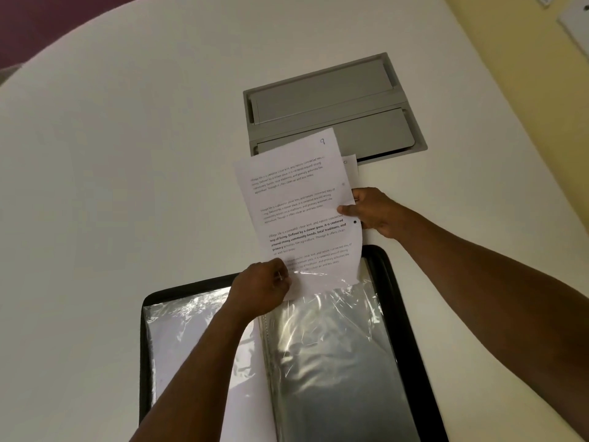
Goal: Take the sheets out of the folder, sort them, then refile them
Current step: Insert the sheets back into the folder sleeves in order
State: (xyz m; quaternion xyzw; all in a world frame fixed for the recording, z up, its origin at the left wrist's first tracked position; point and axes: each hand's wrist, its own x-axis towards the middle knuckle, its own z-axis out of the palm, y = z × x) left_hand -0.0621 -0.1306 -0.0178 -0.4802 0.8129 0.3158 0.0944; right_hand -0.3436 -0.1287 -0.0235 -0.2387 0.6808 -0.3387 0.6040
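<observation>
A black folder lies open on the white table, its clear plastic sleeves shining. A printed sheet marked 9 at its top corner stands half in the top of the right-hand sleeve, its lower edge under the plastic. My left hand pinches the sleeve's top edge at the sheet's lower left corner. My right hand pinches the sheet's right edge, thumb on top. Another sheet peeks out behind the first one. The left-hand sleeve holds a white sheet.
A grey metal cable hatch is set into the white table just beyond the sheets. A yellow wall runs along the right. The table's curved far edge meets a dark purple floor at upper left.
</observation>
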